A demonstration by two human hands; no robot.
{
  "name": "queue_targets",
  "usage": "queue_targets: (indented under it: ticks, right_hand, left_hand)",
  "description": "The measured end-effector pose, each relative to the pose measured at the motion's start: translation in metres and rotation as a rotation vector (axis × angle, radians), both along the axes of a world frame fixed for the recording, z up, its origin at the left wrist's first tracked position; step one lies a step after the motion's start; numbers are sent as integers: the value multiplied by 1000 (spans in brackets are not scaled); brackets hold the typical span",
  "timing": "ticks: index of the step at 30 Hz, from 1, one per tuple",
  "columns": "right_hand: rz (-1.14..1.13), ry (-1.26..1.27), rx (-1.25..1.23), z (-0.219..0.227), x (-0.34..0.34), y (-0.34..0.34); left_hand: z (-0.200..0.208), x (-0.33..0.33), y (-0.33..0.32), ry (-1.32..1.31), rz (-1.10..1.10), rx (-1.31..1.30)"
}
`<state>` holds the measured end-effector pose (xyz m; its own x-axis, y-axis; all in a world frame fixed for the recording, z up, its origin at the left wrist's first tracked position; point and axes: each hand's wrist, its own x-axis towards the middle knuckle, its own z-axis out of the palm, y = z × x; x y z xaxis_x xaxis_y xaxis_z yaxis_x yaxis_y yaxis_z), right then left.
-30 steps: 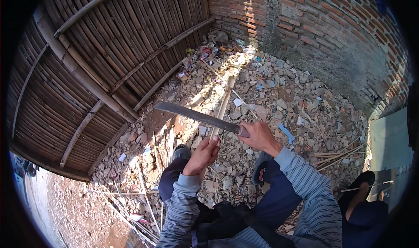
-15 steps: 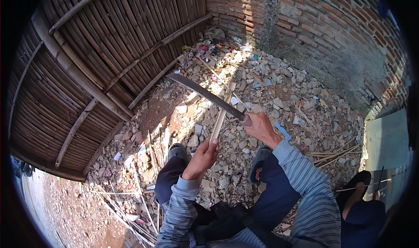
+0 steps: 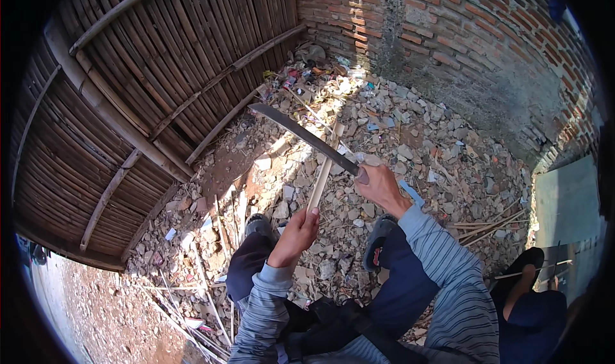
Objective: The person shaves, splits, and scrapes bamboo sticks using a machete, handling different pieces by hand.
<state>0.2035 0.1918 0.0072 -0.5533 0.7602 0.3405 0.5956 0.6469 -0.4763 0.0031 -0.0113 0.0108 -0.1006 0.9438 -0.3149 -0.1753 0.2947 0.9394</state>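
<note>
My right hand (image 3: 383, 186) is closed round the handle of a machete (image 3: 301, 133), whose long dark blade points up and to the left. Pinched in my left hand (image 3: 296, 234) is the lower end of a pale bamboo strip (image 3: 319, 183), which slants up and away from me. The blade lies across the strip toward its far part, and the two seem to touch there. Under the blade the strip is partly hidden. Both hands are above the rubble between my feet.
Stony rubble (image 3: 448, 200) covers the ground, with litter (image 3: 301, 75) in the far corner. A bamboo wall (image 3: 192, 56) stands left, a brick wall (image 3: 461, 37) right. Loose bamboo strips (image 3: 493, 226) lie at right and lower left. Another person (image 3: 528, 306) is at the lower right.
Both hands keep their grips and have barely moved. The machete blade has shifted very slightly along the bamboo strip, and the whole view has tilted a little.
</note>
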Motion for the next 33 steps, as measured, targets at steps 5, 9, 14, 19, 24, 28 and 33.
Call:
queue_targets:
  ticks: [5,9,14,19,24,28,33]
  right_hand:
    - [193,-138,13,20,-6,-24]
    - [80,-186,36,17,0,16]
    - [-31,-1,2,-1,-3,5]
    - [224,-141,66,13,-16,-27]
    - [138,-214,71,23,-10,-4]
    - [-106,-104,-68,26,-15,-2]
    - [101,-137,-55,20,-17,-33]
  left_hand:
    - [2,0,-5,0,10,48]
    - [-7,4,-3,118,-18,84]
    - [-5,4,0,120,14,63]
    - [14,1,-4,43,-22,33]
    - [-23,8,3,319,46,167]
    - [-27,3,8,425,42,166]
    - [-17,3,3,632,96,258]
